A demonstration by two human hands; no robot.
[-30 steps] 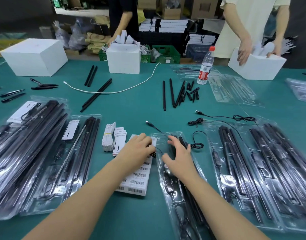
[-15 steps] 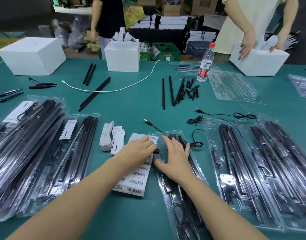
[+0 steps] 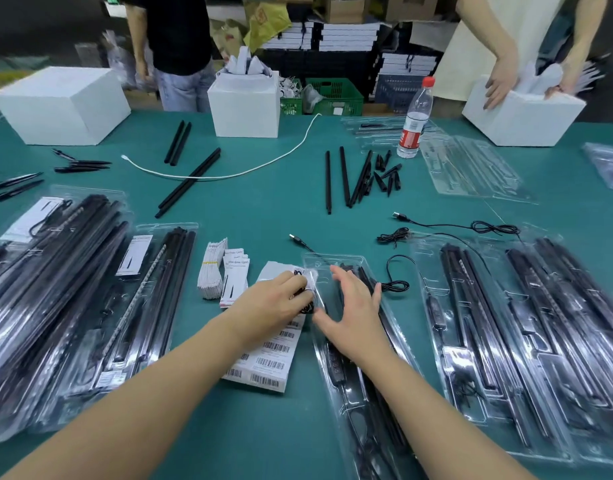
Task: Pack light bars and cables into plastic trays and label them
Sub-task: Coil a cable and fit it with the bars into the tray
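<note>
Teal covers the surface in the head view. The clear plastic tray lies in the middle with black light bars inside. The right hand presses flat on the tray's upper part, fingers straight and spread. The left hand sits at the tray's left edge, fingers curled and pinching a coiled black cable over the barcode label sheet. Filled trays crowd both sides: a stack at left and more at right. Card bundles stand just left of the hands. Loose black rods, a white cord and a water bottle lie farther back, with open teal between them and the hands.
</note>
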